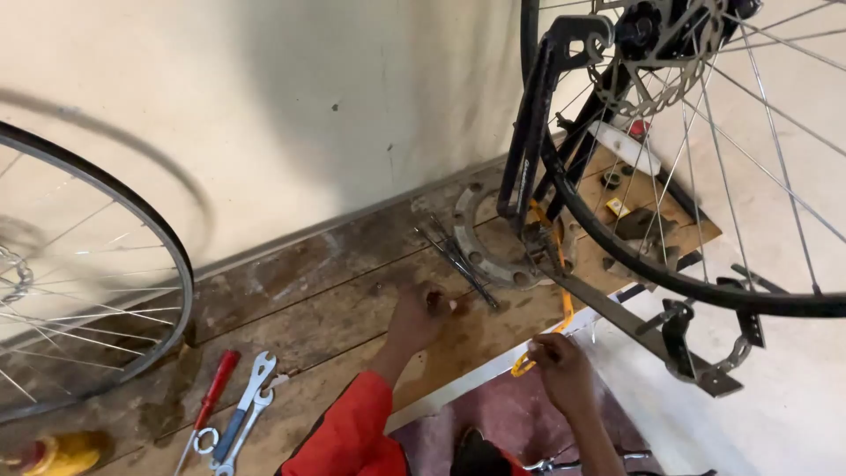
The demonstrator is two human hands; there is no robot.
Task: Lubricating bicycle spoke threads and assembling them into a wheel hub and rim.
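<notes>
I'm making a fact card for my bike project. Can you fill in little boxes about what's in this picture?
Place: worn wooden bench against a pale wall
Left hand: closed on something small, near thin metal rods
Right hand: touching an orange strap
Big things: bicycle wheel held upright in a stand, spare wheel at the left
Flat part: round metal ring with holes
Tools: red screwdriver, spanners

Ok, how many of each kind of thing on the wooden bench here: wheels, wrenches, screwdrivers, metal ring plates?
Bicycle wheels: 2, left wheel and right wheel
Wrenches: 2
Red-handled screwdriver: 1
Metal ring plate: 1
Total: 6
</notes>
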